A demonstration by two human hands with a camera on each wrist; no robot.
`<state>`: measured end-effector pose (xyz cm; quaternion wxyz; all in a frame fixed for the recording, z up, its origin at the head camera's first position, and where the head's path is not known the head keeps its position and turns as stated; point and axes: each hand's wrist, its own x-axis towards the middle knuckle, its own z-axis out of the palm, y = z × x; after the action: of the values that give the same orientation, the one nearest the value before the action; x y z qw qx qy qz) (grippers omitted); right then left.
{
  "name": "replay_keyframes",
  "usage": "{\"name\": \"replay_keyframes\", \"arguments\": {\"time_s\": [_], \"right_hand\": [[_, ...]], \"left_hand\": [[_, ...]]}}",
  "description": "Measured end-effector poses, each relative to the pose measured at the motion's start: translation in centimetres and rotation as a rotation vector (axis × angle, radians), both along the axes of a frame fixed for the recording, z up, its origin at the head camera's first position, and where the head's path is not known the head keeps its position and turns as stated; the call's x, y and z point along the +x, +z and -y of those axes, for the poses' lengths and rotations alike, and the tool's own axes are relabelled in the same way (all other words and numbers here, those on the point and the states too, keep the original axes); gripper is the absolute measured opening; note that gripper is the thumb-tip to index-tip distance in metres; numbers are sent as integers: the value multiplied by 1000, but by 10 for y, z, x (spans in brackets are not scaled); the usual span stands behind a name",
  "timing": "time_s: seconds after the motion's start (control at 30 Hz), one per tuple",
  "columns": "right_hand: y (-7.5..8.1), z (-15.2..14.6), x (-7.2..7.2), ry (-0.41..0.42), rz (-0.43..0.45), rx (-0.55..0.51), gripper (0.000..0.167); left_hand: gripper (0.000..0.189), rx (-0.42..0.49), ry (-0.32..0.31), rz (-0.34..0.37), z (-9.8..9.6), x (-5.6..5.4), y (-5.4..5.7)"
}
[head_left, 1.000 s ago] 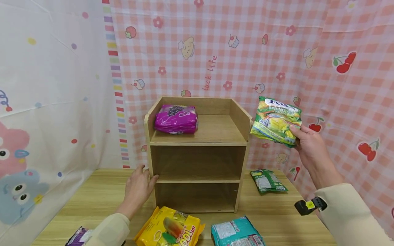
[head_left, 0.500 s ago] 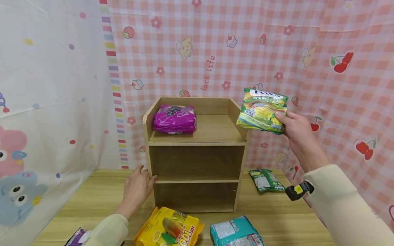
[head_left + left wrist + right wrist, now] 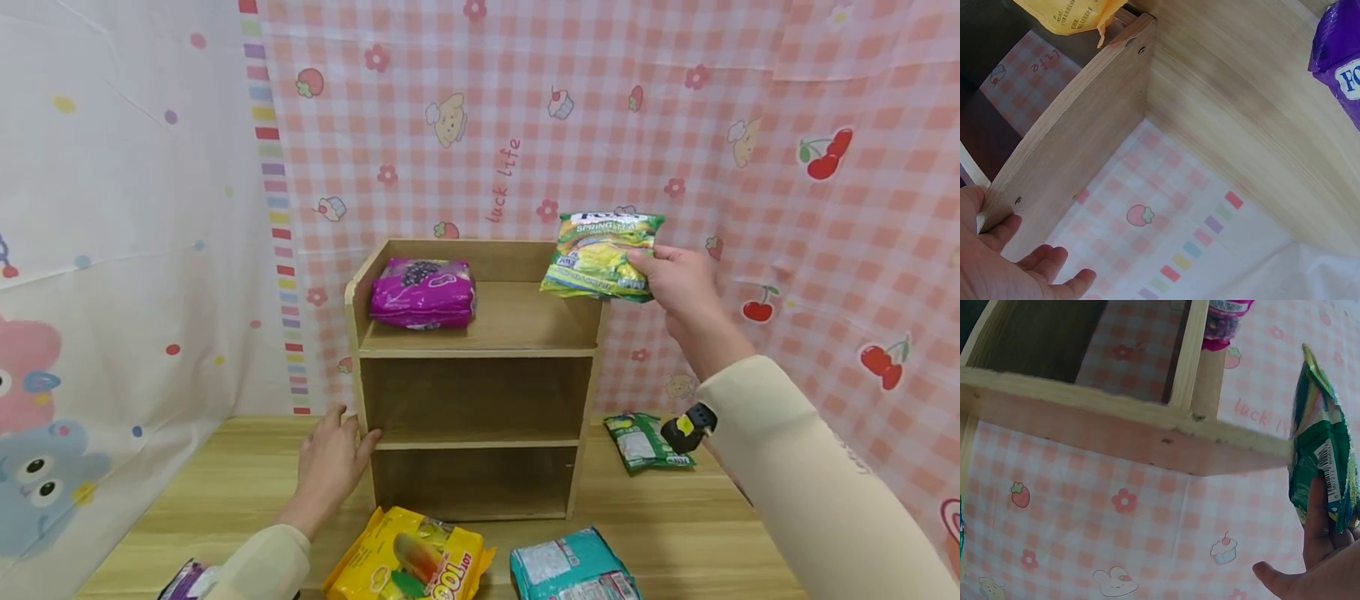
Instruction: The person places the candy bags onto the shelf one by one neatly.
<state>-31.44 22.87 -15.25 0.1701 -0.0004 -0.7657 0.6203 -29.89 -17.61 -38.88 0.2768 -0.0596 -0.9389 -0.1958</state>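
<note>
My right hand (image 3: 678,279) pinches a green and yellow bag of Fox's Spring Tea candy (image 3: 600,257) by its right side, thumb on the printed front. The bag overlaps the right end of the top board in the head view. Its green back with a barcode (image 3: 1327,464) shows in the right wrist view. The wooden shelf unit (image 3: 480,353) has three levels. My left hand (image 3: 330,457) holds its left side panel (image 3: 1079,131), thumb at the front edge and index finger against the outer face. A purple candy bag (image 3: 423,293) lies at the top level's left.
On the table (image 3: 187,500), a yellow candy bag (image 3: 412,554) and a teal bag (image 3: 573,567) lie before the shelf. A green bag (image 3: 647,442) lies right of it, a dark purple bag (image 3: 187,581) at front left. Printed cloth (image 3: 480,108) hangs behind.
My right hand has carried the green and yellow candy bag left and slightly up, from beside the shelf to over the right end of its top level. The left hand stays at the side panel.
</note>
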Motion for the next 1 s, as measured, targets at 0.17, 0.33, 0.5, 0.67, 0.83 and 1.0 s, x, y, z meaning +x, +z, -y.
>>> {"name": "replay_keyframes", "arguments": {"time_s": [0.17, 0.33, 0.5, 0.67, 0.83, 1.0], "right_hand": [[2, 19, -5, 22, -36, 63, 48], [0, 35, -8, 8, -77, 265, 41], [1, 49, -11, -39, -70, 426, 43], [-1, 64, -17, -47, -111, 520, 32], [-6, 81, -23, -44, -126, 545, 30], [-11, 93, -24, -61, -90, 572, 29]], "left_hand": [[43, -3, 3, 6, 1, 0, -2], [44, -2, 3, 18, -1, -1, -1], [43, 2, 4, 19, -2, -1, 1], [43, -2, 8, 7, -2, -1, 1], [44, -10, 15, 10, -1, 0, 1], [44, -13, 18, 14, -1, 0, 1]]}}
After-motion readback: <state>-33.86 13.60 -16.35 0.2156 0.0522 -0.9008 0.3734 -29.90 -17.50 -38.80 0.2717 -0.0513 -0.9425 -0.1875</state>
